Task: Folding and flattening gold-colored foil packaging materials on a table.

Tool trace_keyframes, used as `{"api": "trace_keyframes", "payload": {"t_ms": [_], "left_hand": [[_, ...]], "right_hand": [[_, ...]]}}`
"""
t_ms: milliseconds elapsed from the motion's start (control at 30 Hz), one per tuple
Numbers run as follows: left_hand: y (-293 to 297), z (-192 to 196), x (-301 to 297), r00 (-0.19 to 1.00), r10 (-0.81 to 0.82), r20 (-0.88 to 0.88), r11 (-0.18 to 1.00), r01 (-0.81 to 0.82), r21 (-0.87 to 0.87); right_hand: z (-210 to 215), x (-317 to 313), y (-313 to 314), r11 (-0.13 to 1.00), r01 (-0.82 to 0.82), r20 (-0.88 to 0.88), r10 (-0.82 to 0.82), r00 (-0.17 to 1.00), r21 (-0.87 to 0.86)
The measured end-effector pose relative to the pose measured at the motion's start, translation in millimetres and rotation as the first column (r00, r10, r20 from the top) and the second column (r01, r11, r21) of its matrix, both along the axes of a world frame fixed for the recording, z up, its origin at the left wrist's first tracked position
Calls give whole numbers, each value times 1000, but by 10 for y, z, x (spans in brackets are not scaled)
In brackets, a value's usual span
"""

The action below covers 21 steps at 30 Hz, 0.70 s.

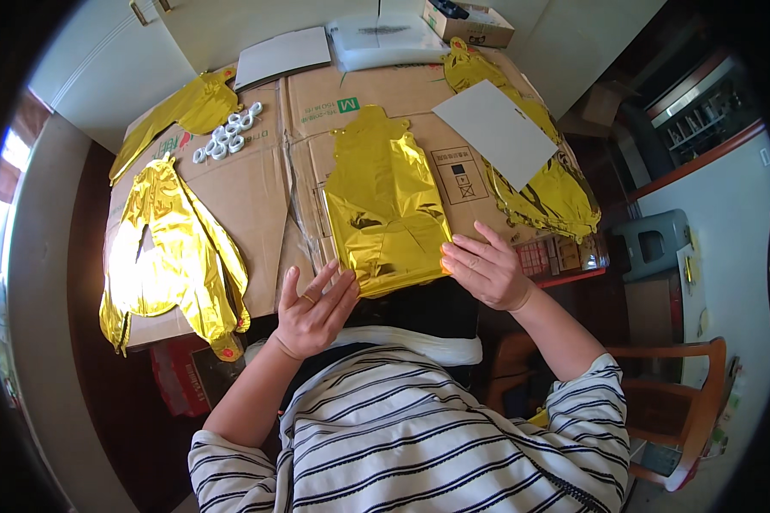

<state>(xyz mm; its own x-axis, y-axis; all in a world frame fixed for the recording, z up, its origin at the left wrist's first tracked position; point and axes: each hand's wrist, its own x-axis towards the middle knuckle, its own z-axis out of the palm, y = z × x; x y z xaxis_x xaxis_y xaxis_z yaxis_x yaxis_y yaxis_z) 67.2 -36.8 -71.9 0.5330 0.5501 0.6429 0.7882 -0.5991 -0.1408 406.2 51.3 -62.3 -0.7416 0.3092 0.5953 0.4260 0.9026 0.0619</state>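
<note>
A flat gold foil balloon (383,203) lies on flattened cardboard (257,188) in front of me. My left hand (313,309) rests open at the balloon's near left corner, fingers spread, a ring on one finger. My right hand (486,269) lies at its near right corner, fingertips touching the foil's edge. Neither hand grips the foil.
More gold foil balloons lie at the left (173,248), far left (180,115) and right (547,184). A grey card (496,130) lies on the right one. Small white rolls (227,134), a grey sheet (282,56), a plastic packet (385,38) and a box (469,24) sit farther back. A wooden chair (684,402) stands at my right.
</note>
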Motion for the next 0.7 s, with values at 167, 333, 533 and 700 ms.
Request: {"api": "trace_keyframes", "payload": {"t_ms": [167, 333, 533, 700], "left_hand": [[90, 125, -6, 978, -75, 194, 985, 103, -137], [519, 513, -88, 950, -104, 295, 958, 175, -226], [1445, 1187, -268, 959, -159, 235, 987, 157, 27], [1385, 1560, -340, 978, -204, -32, 874, 197, 444]], "right_hand": [[164, -31, 19, 988, -61, -84, 50, 995, -141], [440, -140, 262, 979, -55, -148, 26, 989, -197], [1100, -302, 1077, 997, 38, -200, -23, 980, 69], [1611, -286, 1020, 895, -25, -105, 80, 991, 446]]}}
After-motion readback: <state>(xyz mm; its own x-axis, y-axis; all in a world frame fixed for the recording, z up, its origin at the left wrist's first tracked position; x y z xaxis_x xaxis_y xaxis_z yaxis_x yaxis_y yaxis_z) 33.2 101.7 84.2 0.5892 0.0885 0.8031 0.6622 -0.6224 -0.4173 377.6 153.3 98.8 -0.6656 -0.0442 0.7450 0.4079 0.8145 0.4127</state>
